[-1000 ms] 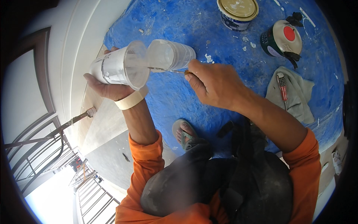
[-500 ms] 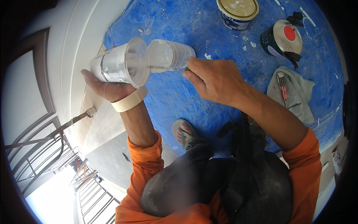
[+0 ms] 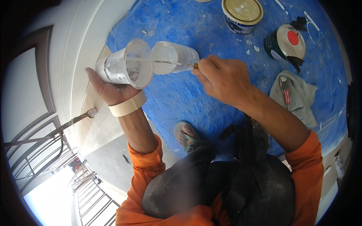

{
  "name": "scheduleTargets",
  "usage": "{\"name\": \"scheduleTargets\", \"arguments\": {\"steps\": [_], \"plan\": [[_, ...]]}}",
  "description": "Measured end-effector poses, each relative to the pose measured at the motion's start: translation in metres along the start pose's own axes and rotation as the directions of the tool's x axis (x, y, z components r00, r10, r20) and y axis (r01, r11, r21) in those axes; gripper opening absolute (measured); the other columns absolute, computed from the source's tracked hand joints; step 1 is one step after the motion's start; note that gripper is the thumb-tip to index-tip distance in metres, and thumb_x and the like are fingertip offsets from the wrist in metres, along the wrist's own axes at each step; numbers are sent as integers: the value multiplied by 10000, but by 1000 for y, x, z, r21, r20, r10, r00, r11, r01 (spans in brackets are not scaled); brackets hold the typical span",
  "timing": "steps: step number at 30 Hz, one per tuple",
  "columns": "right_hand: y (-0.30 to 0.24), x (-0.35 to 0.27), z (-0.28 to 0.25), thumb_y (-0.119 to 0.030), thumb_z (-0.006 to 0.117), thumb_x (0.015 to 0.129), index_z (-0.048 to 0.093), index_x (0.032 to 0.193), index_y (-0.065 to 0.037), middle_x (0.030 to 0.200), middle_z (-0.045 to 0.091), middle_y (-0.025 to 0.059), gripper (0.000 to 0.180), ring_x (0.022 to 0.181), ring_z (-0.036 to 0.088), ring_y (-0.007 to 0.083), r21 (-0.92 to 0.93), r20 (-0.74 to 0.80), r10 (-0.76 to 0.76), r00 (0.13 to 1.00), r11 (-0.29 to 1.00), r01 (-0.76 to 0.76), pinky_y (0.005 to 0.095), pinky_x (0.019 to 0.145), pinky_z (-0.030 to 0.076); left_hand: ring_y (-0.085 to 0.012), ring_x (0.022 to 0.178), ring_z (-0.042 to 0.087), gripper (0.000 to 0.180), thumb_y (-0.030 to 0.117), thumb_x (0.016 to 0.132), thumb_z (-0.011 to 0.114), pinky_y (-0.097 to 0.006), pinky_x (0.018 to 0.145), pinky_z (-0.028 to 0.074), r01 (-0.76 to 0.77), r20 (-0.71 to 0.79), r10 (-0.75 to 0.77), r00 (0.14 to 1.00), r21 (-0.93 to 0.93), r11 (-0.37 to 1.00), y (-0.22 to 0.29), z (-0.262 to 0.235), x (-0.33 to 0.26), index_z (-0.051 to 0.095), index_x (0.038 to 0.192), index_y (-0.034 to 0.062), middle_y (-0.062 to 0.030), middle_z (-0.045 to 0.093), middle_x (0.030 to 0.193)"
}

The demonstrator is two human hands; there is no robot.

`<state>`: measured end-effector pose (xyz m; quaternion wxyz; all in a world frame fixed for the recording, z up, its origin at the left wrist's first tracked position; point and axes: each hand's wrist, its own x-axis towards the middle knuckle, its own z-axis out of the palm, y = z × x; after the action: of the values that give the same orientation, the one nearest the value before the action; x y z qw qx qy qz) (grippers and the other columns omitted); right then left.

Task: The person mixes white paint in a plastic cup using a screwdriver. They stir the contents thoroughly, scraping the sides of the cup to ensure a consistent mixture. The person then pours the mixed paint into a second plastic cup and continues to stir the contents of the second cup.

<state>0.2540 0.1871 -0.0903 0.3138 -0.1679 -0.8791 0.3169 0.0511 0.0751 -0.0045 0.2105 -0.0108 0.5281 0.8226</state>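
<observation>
My left hand (image 3: 113, 92) cradles a clear plastic cup (image 3: 117, 68) from below, its mouth tipped to the right. White paint-like residue coats its inside. A cream roll of masking tape (image 3: 129, 104) circles my left wrist. Pinched in my right hand (image 3: 226, 79) is a thin metal tool (image 3: 181, 64) with a brownish handle end; its shaft points left into the cup's mouth. The far tip is blurred, so its kind cannot be made out. Behind the shaft, a second clear cup (image 3: 188, 56) appears on its side, mouth facing the first.
A blue sheet (image 3: 169, 105) with white splashes covers the floor. Beyond my right hand stand a gold-lidded paint tub (image 3: 243, 11) and a dark green can (image 3: 284, 43) with a red spot on top. A red-handled tool (image 3: 285, 90) lies on a grey cloth (image 3: 307, 100). A wall runs along the left.
My left hand and its cup have shifted slightly left and down. My right hand has drawn a little to the right, and more of the thin metal shaft now shows.
</observation>
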Motion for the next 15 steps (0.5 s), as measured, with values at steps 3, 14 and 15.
{"name": "scheduleTargets", "arguments": {"steps": [3, 14, 15], "plan": [[0, 1, -10, -226, 718, 830, 579, 859, -116, 697, 620, 72, 180, 546, 637, 286, -21, -14, -9, 1000, 1000, 8, 404, 440, 485, -349, 1165, 578, 682, 639, 932, 440, -567, 981, 494, -25, -58, 25, 998, 0, 1000, 2, 0, 5, 463, 1307, 70, -152, 575, 1248], [-14, 30, -91, -167, 746, 787, 580, 829, -113, 709, 602, 38, 179, 604, 609, 238, -166, 55, -58, 997, 984, 66, 364, 494, 459, -346, 1159, 571, 681, 655, 927, 397, -552, 966, 497, 23, -32, -26, 999, -108, 994, -1, -31, 19, 450, 1305, 91, -151, 567, 1236], [-16, 32, -96, -162, 743, 790, 582, 832, -111, 713, 605, 35, 174, 604, 608, 236, -160, 73, -55, 996, 985, 66, 362, 495, 458, -344, 1145, 580, 664, 644, 933, 402, -547, 960, 502, 19, -27, -22, 999, -119, 993, -2, -32, 18, 468, 1282, 84, -152, 581, 1217]]}}
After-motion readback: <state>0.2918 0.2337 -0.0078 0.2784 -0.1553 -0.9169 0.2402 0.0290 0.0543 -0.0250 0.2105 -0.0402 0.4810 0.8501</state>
